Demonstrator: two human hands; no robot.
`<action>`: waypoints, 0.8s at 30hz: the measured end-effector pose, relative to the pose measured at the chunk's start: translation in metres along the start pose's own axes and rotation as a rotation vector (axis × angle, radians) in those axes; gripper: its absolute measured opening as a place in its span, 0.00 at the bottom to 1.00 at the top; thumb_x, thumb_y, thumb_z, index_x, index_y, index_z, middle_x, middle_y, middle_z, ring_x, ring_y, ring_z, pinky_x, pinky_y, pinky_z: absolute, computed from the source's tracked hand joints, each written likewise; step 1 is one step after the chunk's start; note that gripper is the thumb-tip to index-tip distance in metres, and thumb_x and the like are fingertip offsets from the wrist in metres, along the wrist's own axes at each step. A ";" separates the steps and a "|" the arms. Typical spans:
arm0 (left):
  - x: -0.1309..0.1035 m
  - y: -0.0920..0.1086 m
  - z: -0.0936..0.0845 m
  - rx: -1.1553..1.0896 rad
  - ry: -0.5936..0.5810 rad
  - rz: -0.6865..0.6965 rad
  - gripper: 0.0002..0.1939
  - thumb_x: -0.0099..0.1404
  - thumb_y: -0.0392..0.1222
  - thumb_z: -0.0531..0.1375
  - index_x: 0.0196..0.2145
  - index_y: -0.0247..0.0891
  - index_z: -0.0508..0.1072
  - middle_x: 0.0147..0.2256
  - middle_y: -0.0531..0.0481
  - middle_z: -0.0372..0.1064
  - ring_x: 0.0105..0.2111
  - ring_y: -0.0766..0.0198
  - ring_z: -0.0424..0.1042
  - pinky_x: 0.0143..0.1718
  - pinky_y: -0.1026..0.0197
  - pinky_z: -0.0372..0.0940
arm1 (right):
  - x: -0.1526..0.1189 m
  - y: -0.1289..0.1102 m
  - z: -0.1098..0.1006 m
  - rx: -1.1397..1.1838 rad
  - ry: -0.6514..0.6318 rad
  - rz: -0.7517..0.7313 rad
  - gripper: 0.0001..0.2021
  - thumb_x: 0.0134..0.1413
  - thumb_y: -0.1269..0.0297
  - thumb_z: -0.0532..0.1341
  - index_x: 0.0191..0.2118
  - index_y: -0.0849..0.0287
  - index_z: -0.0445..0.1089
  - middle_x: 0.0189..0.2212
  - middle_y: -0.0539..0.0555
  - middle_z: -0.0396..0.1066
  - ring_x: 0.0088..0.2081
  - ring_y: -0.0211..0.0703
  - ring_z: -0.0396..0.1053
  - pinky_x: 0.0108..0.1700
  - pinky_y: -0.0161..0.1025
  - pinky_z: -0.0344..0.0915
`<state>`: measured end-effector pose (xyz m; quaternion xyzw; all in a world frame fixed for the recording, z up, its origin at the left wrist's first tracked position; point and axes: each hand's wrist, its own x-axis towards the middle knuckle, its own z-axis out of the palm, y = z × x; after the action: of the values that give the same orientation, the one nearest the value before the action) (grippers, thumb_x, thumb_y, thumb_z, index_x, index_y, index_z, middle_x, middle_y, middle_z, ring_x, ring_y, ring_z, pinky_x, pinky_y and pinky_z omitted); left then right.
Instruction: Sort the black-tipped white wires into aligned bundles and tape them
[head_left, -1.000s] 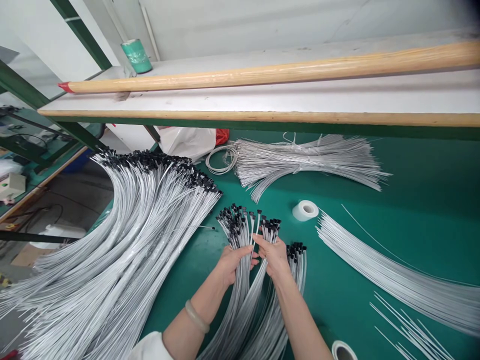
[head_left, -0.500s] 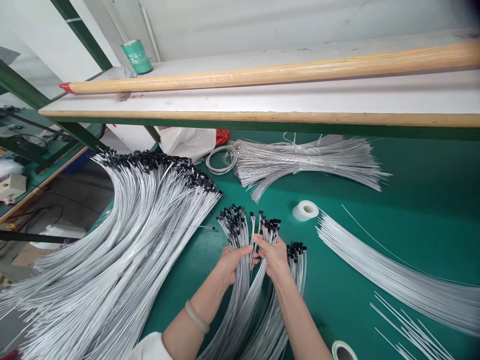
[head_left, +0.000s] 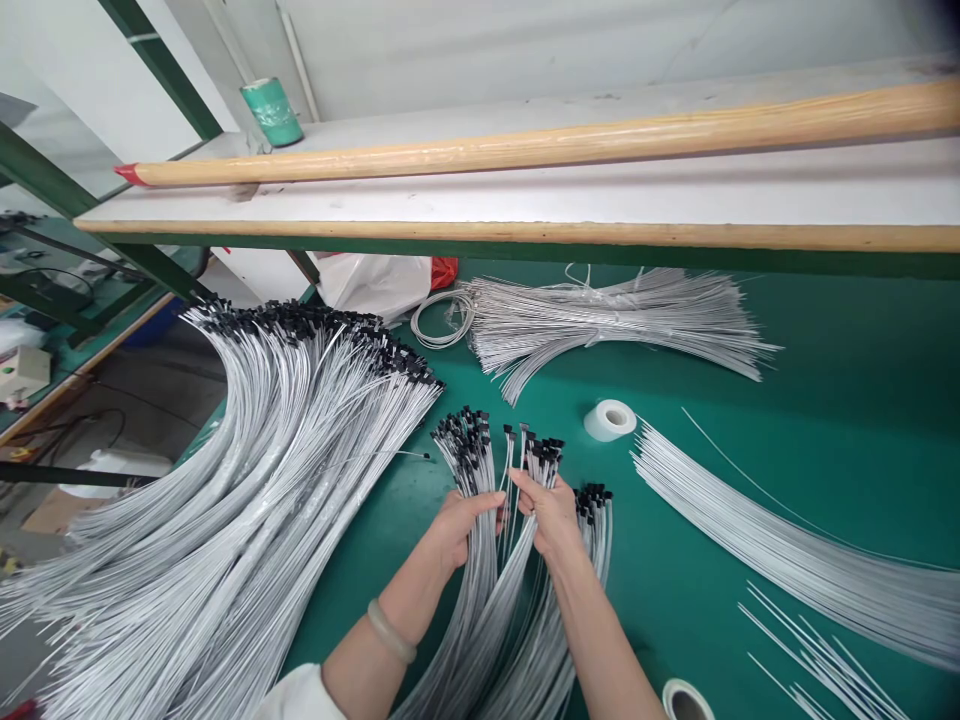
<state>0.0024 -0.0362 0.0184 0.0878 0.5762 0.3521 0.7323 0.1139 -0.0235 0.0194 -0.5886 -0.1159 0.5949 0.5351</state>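
Note:
My left hand (head_left: 466,522) is closed round a bundle of grey wires (head_left: 484,565) with black connectors (head_left: 463,440) at their upper ends. Beside it, my right hand (head_left: 551,508) grips a second bundle of the same wires, whose black connectors (head_left: 544,455) stand above the fingers. A few single wires (head_left: 513,475) rise between the two hands, near the right thumb and index finger. Just right of my right wrist lies another wire bundle (head_left: 598,530) with black connectors, partly hidden by the forearm. The lower lengths of the held wires run down toward me.
A big heap of connector-ended wires (head_left: 300,440) covers the left side. Tied wires (head_left: 607,320) lie under the shelf (head_left: 525,232). A white tape roll (head_left: 610,421), loose wires (head_left: 780,540) and another roll (head_left: 686,702) are at right. A wooden pole (head_left: 480,155) rests on the shelf.
My hands have drawn slightly apart, and the few wires between them have shifted a little to the right. Both hands keep their hold on the bundles.

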 end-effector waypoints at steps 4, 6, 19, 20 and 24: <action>0.001 0.000 0.000 0.002 0.007 -0.004 0.10 0.44 0.35 0.67 0.25 0.29 0.71 0.23 0.46 0.71 0.22 0.64 0.70 0.23 0.64 0.64 | 0.000 0.001 0.000 -0.016 0.032 -0.026 0.18 0.22 0.64 0.71 0.23 0.60 0.63 0.10 0.41 0.58 0.12 0.28 0.48 0.14 0.31 0.45; 0.002 -0.001 0.000 0.007 0.022 -0.006 0.11 0.44 0.35 0.67 0.25 0.29 0.70 0.23 0.45 0.71 0.23 0.63 0.71 0.22 0.64 0.64 | 0.000 0.000 0.001 -0.033 0.040 -0.034 0.17 0.23 0.63 0.71 0.23 0.62 0.65 0.09 0.42 0.59 0.12 0.28 0.48 0.13 0.32 0.45; 0.002 -0.003 0.005 0.030 0.069 0.004 0.06 0.47 0.32 0.64 0.22 0.29 0.70 0.19 0.47 0.69 0.18 0.67 0.67 0.19 0.65 0.63 | 0.000 0.004 0.008 -0.066 0.140 -0.070 0.18 0.20 0.66 0.71 0.26 0.64 0.69 0.18 0.50 0.70 0.12 0.29 0.52 0.14 0.32 0.47; 0.001 -0.003 0.006 0.030 0.069 0.002 0.06 0.47 0.32 0.64 0.22 0.29 0.69 0.19 0.47 0.69 0.18 0.67 0.68 0.20 0.65 0.63 | 0.000 0.003 0.009 -0.064 0.148 -0.075 0.17 0.21 0.66 0.71 0.25 0.64 0.69 0.17 0.49 0.69 0.12 0.29 0.51 0.13 0.32 0.47; 0.001 -0.002 0.005 0.029 0.066 -0.001 0.07 0.47 0.34 0.65 0.21 0.28 0.69 0.19 0.45 0.70 0.19 0.66 0.69 0.21 0.66 0.64 | -0.002 0.000 0.009 -0.076 0.154 -0.105 0.14 0.24 0.64 0.70 0.22 0.63 0.68 0.13 0.46 0.64 0.12 0.28 0.49 0.13 0.31 0.47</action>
<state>0.0077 -0.0356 0.0179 0.0863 0.6051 0.3459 0.7119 0.1057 -0.0212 0.0229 -0.6453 -0.1277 0.5142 0.5503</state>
